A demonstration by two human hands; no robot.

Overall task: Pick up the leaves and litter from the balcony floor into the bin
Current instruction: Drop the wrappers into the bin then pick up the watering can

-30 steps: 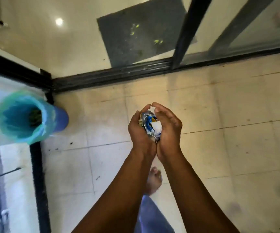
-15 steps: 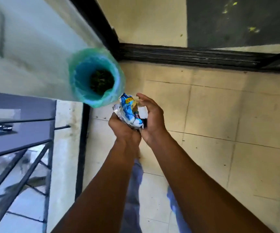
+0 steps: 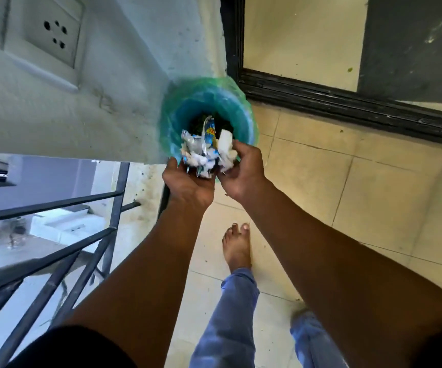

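Note:
A blue bin with a green plastic liner (image 3: 185,102) stands in the corner by the wall and the door frame, with dark leaves at its bottom. A bundle of crumpled litter (image 3: 205,150), blue and white wrappers and paper scraps, sits at the bin's near rim. My left hand (image 3: 188,181) cups it from the left and below. My right hand (image 3: 243,168) holds its right side. Both hands are spread apart around the bundle, over the bin's mouth.
A black metal railing (image 3: 55,235) runs along the left edge of the balcony. The wall with a socket plate (image 3: 44,35) is behind the bin. A black sliding-door track (image 3: 347,102) borders the tiled floor (image 3: 347,195). My bare foot (image 3: 235,248) is below the hands.
My hands have carried the litter bundle from beside the bin to its mouth, and they have spread apart. The view has turned, so the bin sits more central.

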